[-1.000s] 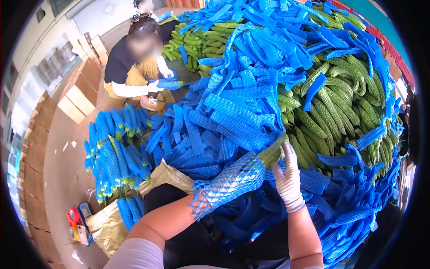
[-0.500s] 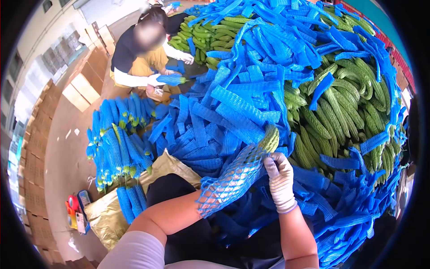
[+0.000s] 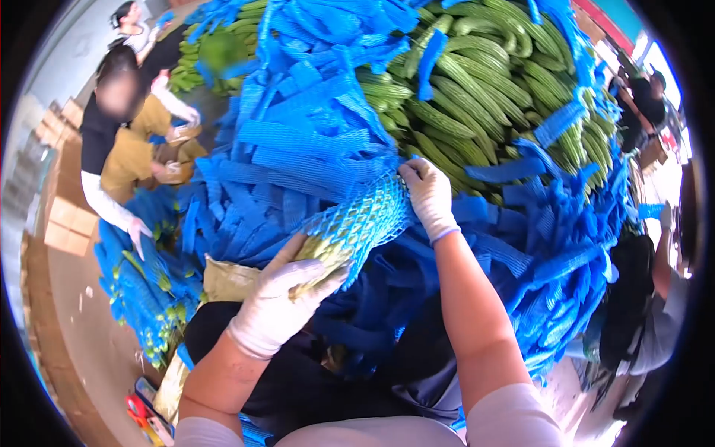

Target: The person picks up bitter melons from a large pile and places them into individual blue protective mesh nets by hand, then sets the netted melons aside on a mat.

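Note:
My left hand (image 3: pixel 281 298), in a white glove, is wrapped round the near end of a pale green bitter gourd (image 3: pixel 328 257). A blue foam net sleeve (image 3: pixel 365 216) is stretched over most of that gourd. Gloved too, my right hand (image 3: pixel 428 190) pinches the far end of the sleeve, its fingers closed on the netting. Loose blue sleeves (image 3: pixel 309 156) lie heaped under and beyond both hands. Bare green gourds (image 3: pixel 469 89) are piled at the upper right.
Sleeved gourds (image 3: pixel 141 283) lie at the left, near a co-worker's outstretched hand (image 3: pixel 135 231). Cardboard boxes (image 3: pixel 71 223) stand behind. Scissors with red handles (image 3: pixel 138 408) are on the floor. More people are at the upper left and right edge.
The sleeve has come off my left forearm and now covers the gourd, which my left hand grips in the open. The view has turned right. The co-worker's arm has reached towards the sleeved gourds.

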A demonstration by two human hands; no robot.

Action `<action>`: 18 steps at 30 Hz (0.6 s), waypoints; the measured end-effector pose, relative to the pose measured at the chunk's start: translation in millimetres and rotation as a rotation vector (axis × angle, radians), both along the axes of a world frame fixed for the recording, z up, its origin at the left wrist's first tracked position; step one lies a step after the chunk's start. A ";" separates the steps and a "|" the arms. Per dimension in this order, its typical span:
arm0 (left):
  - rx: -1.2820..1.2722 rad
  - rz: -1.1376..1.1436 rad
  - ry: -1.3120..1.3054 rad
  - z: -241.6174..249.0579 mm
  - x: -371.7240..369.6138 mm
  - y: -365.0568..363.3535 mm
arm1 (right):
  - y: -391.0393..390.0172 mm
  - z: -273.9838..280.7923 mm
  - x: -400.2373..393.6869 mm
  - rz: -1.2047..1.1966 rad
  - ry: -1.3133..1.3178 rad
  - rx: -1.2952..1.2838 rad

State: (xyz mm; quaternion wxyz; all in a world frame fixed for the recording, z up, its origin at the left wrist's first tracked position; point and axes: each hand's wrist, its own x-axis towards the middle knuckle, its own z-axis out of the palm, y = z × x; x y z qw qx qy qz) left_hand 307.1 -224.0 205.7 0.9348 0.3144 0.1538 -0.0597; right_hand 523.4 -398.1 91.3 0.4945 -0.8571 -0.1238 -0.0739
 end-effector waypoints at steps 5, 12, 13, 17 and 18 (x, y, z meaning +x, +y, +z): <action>0.051 0.006 -0.036 -10.3 -12.3 4.8 | -5.2 -7.8 -0.2 -0.077 0.091 0.082; 1.556 -0.126 -0.602 -28.9 -17.5 -5.6 | 1.0 40.8 -52.6 0.664 1.021 1.089; 1.570 -0.267 -0.677 -33.9 -13.0 -4.9 | 12.5 37.7 -59.5 0.696 0.895 1.149; 1.391 -0.567 -0.795 -19.5 -5.0 -0.2 | 6.5 36.4 -65.2 0.654 0.816 1.124; 1.141 -0.578 -0.486 -13.2 -5.0 9.6 | 6.7 38.3 -67.8 0.667 0.819 1.116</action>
